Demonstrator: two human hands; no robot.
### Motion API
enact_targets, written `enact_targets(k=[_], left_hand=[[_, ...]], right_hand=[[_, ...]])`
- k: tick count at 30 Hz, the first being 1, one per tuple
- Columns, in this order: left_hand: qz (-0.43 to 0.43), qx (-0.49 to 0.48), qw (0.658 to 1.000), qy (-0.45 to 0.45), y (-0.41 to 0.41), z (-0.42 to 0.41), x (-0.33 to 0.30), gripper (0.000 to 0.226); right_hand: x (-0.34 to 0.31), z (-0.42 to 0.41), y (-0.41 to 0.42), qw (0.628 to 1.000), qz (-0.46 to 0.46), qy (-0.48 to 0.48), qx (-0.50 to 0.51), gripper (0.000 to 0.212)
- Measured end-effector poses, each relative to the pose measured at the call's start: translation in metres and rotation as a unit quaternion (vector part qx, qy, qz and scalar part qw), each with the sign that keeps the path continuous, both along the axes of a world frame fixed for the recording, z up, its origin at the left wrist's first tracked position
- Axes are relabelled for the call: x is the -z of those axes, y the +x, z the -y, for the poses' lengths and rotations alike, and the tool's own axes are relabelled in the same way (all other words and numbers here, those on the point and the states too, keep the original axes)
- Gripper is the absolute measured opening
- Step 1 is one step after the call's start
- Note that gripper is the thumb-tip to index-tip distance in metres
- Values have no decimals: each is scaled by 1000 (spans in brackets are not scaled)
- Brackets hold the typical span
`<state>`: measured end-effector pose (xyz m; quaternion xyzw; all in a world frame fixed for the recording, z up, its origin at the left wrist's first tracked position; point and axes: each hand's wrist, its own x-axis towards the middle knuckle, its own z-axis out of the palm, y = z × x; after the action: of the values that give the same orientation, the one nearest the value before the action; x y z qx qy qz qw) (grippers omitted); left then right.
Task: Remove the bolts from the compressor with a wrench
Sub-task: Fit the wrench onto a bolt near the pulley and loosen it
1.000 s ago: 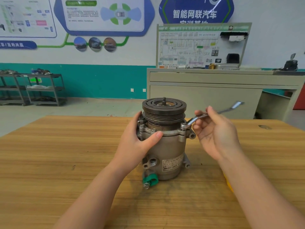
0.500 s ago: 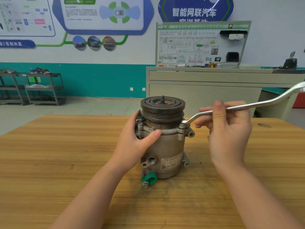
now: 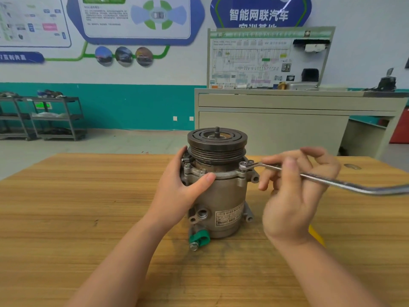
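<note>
The compressor stands upright on the wooden worktop, pulley end up, directly in front of me. My left hand wraps its left side just under the pulley: the thumb lies across the front of the housing along the flange and the fingers curl round the far side, so this grip holds the body of the compressor.

The wrench has its ring end seated over a bolt on the right front corner of the flange. From there the shaft runs to the right and slightly down, past my right hand and out of the frame's right edge. My right grip is narrow and on the shaft close to the ring end: the thumb presses on top of the shaft, the index finger reaches along it toward the bolt, and the other fingers are loosely curled, some beneath the shaft and some spread behind it. The hand sits just to the right of the compressor, near but apart from the housing.

Another bolt shows on the flange at the left, just beside my left hand's fingers. A green clip hangs at the foot of the compressor toward me. A grey cabinet stands behind the worktop.
</note>
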<state>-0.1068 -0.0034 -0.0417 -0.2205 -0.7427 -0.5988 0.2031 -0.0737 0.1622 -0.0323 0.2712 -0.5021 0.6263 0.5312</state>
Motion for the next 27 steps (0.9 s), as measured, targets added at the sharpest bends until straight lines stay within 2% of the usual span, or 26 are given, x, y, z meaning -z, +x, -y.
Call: enact_targets(k=[2,4,9,11,13,14,16,18,20,23,27], left_hand=[[3,-3,1000,-4,-1,0,0,62],[6,-4,1000,-7,-1,0,1,64],[7,-7,1000,-11,-2,0,1,63],[6,-8,1000,-11,-2,0,1,63],[5,-7,1000,-10,-1,0,1,64],[5,-7,1000,-9,-1,0,1,64],[2,-8,1000,-10,0,0,0,62],[4,-8,1000,-12,-1,0,1,62],[8,-11,1000,-13,-2,1,2,64],[7,-15,1000,-19,-2,1,2,70],[10,-14,1000,-16,-3,1,3,60]], right_hand=[[-5,-2,-1,977,99,-165,-93,17],[-12,-11,-6,939,177,-239,-172,17],[-21,-24,-20,875,284,-263,-290,12],[-23,-27,-21,853,298,-275,-328,14],[-23,-27,-19,846,283,-289,-348,17],[-23,-26,-17,856,263,-288,-338,18],[-24,-21,-11,904,208,-260,-269,16],[-25,-17,-6,956,147,-195,-161,13],[-25,-14,-2,985,99,-121,-67,11],[-20,-10,1,998,57,-33,-5,8],[-11,-9,-1,997,8,60,48,9]])
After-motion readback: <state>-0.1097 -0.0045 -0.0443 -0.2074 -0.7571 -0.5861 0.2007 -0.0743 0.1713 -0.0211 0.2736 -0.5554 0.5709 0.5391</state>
